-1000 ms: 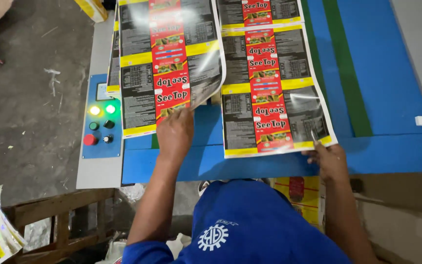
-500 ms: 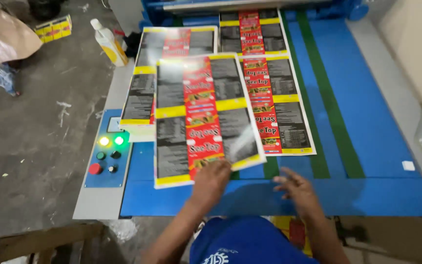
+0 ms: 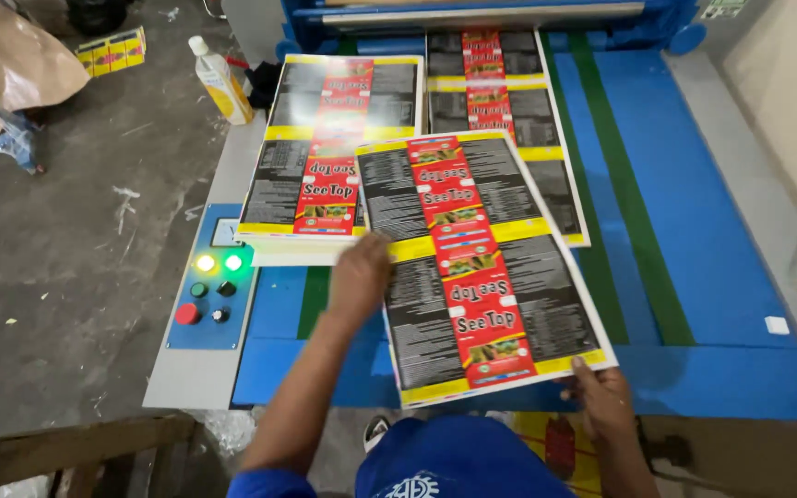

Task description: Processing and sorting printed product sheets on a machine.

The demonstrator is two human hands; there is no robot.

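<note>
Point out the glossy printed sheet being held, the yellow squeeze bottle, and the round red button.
glossy printed sheet (image 3: pixel 486 277), head view, red centre strip.
yellow squeeze bottle (image 3: pixel 223 88), head view, body.
round red button (image 3: pixel 186 314), head view, cap.
</note>
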